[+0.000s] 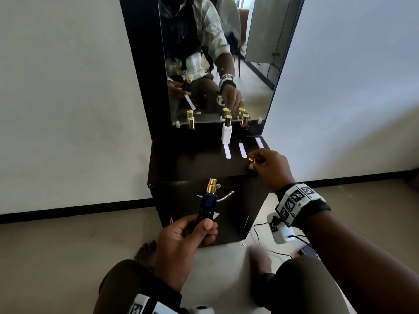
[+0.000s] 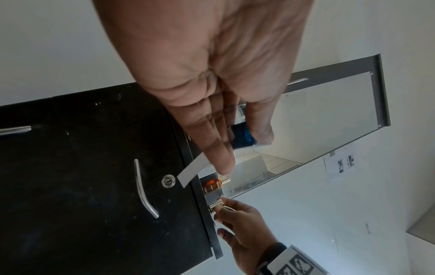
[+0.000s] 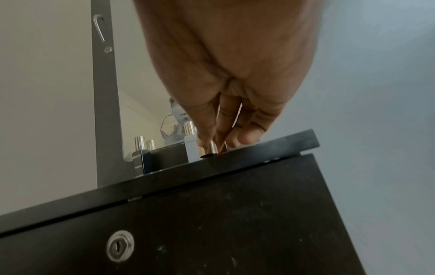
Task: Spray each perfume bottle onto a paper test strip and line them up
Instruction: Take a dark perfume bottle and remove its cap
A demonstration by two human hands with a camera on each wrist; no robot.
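Near the front edge of the dark cabinet top [image 1: 197, 164], right side, my right hand [image 1: 269, 168] pinches a gold cap [image 1: 251, 160] between thumb and fingertips; the other fingers are curled in close. From the right wrist view the cap [image 3: 208, 148] sits upright at the top's edge, open end down, either touching the surface or just above it; I cannot tell which.

My left hand [image 1: 181, 243] is nearer, in front of the cabinet door, clamped on a dark blue perfume bottle [image 1: 207, 205]: thumb across the near face, fingers wrapped behind. Its gold spray nozzle [image 1: 212, 185] is bare and points up and away. Left wrist view shows the same fingers also pinning a white paper test strip [image 2: 194, 170] against the bottle's [image 2: 242, 136] back; the strip sticks out past the fingertips.

On the top, far right, three test strips lie side by side, apart from each other: left strip [image 1: 227, 151], middle strip [image 1: 242, 150], right strip [image 1: 259, 142]. A white bottle [image 1: 227, 131] with gold cap stands just beyond the left strip; an amber bottle [image 1: 243, 125] stands beyond the middle one. Another capped bottle [image 1: 191, 123] stands at far left against the mirror [image 1: 217, 53], well apart from the rest.

Below the top: a curved metal door handle [image 2: 144, 188] and a keyhole lock [image 2: 168, 181]. Cables and a small black box [image 1: 307, 251] lie on the floor to the right.
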